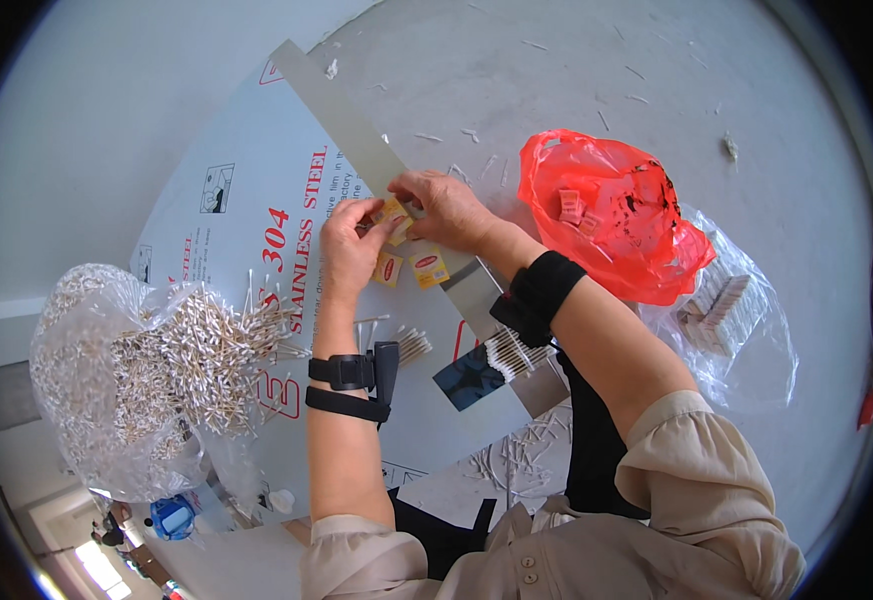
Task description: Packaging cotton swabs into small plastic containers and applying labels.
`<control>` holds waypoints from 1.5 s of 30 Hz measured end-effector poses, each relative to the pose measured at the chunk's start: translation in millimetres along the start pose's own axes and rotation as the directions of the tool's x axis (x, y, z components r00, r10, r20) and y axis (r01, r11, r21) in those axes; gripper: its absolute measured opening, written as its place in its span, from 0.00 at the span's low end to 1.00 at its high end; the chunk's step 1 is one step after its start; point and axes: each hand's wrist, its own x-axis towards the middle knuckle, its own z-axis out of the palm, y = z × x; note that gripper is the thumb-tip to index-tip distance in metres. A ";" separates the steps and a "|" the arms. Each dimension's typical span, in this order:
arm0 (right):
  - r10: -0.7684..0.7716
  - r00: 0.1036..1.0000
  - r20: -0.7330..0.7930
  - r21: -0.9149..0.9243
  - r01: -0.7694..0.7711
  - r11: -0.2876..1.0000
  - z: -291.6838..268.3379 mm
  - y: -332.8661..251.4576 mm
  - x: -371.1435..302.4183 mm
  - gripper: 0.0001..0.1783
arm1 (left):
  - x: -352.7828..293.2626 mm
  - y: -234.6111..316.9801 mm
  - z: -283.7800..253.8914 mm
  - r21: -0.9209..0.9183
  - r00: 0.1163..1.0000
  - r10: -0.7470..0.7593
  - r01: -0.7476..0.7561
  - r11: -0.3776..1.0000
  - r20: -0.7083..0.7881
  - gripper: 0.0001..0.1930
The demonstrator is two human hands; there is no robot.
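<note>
Over the film-covered steel sheet (247,165), both hands meet at a small yellow-and-white packet (394,213). Thumb and fingers of my left hand (350,245) pinch its left side. My right hand (449,212) grips it from the right, its fingers curled over the top and partly hiding it. Just below lie two similar yellow packets with red labels, a left one (387,268) and a right one (429,267). Near my left wrist is a small bundle of cotton swabs (414,345). A row of more swabs (517,352) lies below my right forearm.
A big clear bag (77,400) on the left spills a heap of cotton swabs (202,350) onto the sheet. At right sit an open red plastic bag (607,170) with small pink boxes inside and a clear bag (757,350) of white packs. Loose swabs litter the floor (517,80).
</note>
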 end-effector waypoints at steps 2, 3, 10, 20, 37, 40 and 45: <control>0.069 0.997 -0.022 0.045 -0.068 0.997 0.6 -0.2 -1.3 0.33 | 2.8 -2.6 -2.1 0.035 0.996 -0.086 0.086 0.996 -0.016 0.15; 0.069 0.997 -0.024 0.044 -0.068 0.997 0.7 0.1 -1.5 0.33 | 4.2 -3.8 -2.5 0.036 0.996 -0.084 0.084 0.996 -0.015 0.15; 0.004 1.000 -0.023 0.053 -0.002 0.999 2.5 4.0 -1.9 0.34 | 4.3 1.3 4.0 0.183 0.995 0.037 -0.020 0.983 -0.093 0.10; 0.198 0.976 -0.094 0.238 -0.171 0.956 9.2 -0.6 2.9 0.19 | 6.2 3.1 4.8 0.208 0.998 -0.004 0.017 0.978 -0.059 0.07; 0.321 0.944 -0.079 0.297 -0.285 0.911 11.4 -3.7 3.8 0.16 | -0.2 -7.3 9.2 0.145 0.987 0.028 -0.005 0.989 -0.158 0.08; 0.303 0.952 -0.053 0.264 -0.279 0.923 10.1 -5.9 3.7 0.16 | 4.0 -18.3 0.3 0.055 0.975 -0.010 0.023 0.998 -0.223 0.08; 0.274 0.959 -0.067 0.265 -0.248 0.932 7.0 2.2 0.1 0.14 | 4.2 -3.7 8.9 -0.233 0.932 -0.256 0.197 0.952 -0.257 0.05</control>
